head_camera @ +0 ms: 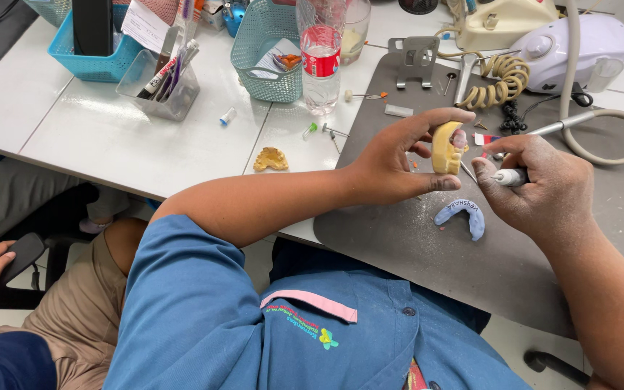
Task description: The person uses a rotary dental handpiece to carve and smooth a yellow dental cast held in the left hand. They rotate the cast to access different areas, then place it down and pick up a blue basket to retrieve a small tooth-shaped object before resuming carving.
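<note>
The left hand (pixel 391 166) is pinching one yellow dental cast (pixel 445 148) between thumb and fingers above the grey mat (pixel 413 245), while the right hand (pixel 543 188) is curling tight around one handheld drill (pixel 508 176) beside it. One blue tray (pixel 461 215) and a second yellow cast (pixel 271 159) are lying apart on the bench.

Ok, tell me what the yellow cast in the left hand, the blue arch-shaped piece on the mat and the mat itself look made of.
Yellow dental cast: looks like dental stone or plaster, matte and chalky. Blue arch-shaped piece: probably plastic or wax, smooth, slightly dull. Grey work mat: apparently rubber or silicone, matte, speckled with white dust. Left hand pinches the cast.
</note>
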